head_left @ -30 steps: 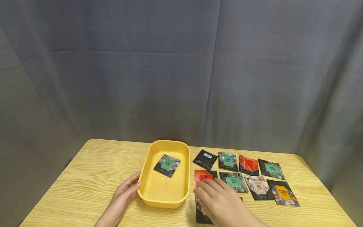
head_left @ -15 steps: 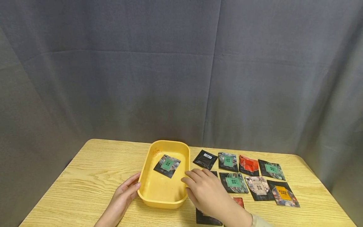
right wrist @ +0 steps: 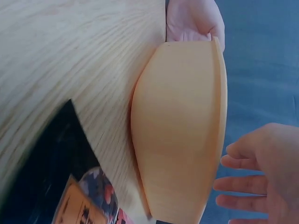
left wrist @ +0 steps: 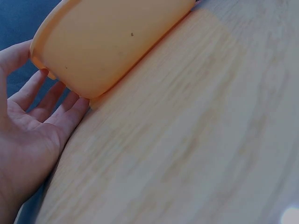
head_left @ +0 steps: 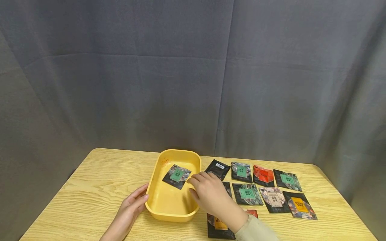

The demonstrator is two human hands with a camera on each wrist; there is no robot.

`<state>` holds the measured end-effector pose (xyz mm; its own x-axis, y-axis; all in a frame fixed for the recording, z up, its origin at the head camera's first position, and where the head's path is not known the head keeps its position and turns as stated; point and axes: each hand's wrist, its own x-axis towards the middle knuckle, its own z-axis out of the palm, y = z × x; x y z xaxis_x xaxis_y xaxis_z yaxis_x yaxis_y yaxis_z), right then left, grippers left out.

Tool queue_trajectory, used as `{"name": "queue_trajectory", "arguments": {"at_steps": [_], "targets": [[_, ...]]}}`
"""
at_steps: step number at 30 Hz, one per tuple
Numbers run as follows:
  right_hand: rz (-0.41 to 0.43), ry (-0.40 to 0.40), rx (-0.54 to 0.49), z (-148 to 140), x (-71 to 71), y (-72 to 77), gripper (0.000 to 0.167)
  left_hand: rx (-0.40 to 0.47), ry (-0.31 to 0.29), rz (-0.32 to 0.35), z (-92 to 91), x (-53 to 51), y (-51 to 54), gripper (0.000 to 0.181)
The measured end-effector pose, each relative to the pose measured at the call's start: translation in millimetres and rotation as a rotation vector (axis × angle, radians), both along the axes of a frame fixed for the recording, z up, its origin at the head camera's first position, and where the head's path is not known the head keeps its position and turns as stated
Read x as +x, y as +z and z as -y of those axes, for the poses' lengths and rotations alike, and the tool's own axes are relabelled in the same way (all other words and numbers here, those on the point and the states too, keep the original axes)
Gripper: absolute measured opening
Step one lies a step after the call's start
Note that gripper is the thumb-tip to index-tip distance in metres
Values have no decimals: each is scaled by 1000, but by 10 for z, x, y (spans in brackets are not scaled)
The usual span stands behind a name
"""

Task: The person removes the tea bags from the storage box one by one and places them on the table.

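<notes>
My left hand [head_left: 128, 209] rests against the left outer side of a yellow plastic tub [head_left: 173, 217]. In the left wrist view its thumb and relaxed fingers touch the tub's outer wall. A black packet with a green label [head_left: 177, 175] lies flat inside the tub. My right hand [head_left: 211, 194] hovers over the tub's right rim, fingertips above the interior. Its fingers are extended and I see nothing held in the right wrist view. Below it lies a black packet with an orange label [head_left: 221, 225]; another packet beside the tub is mostly hidden by the hand.
On the table's right side lie several more flat packets, among them a red-labelled one [head_left: 263, 175], a pale-labelled one [head_left: 274, 200] and a plain black one with a barcode [head_left: 217, 170]. A dark grey curtain [head_left: 181, 83] hangs behind the table [head_left: 90, 187].
My right hand has moved left and away from me, from above the near packets to over the tub's right rim. The left hand, the tub and the packet inside keep their places.
</notes>
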<state>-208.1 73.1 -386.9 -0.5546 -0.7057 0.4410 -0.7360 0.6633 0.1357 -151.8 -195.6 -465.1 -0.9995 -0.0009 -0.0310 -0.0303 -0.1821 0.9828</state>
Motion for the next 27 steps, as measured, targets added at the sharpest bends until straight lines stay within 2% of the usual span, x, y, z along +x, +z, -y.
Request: {"name": "queue_trajectory", "arguments": {"at_steps": [7,19,27], "targets": [[40,-28,27,149,-73,-1,24,-8,7,-1,5,5,-3,58],[124,20,90,379,-243,-48,25,-13,26,37,1,3,-2,58],[170,-13,172,477,-384,-63,27,-3,25,31,-9,-7,9,58]]}}
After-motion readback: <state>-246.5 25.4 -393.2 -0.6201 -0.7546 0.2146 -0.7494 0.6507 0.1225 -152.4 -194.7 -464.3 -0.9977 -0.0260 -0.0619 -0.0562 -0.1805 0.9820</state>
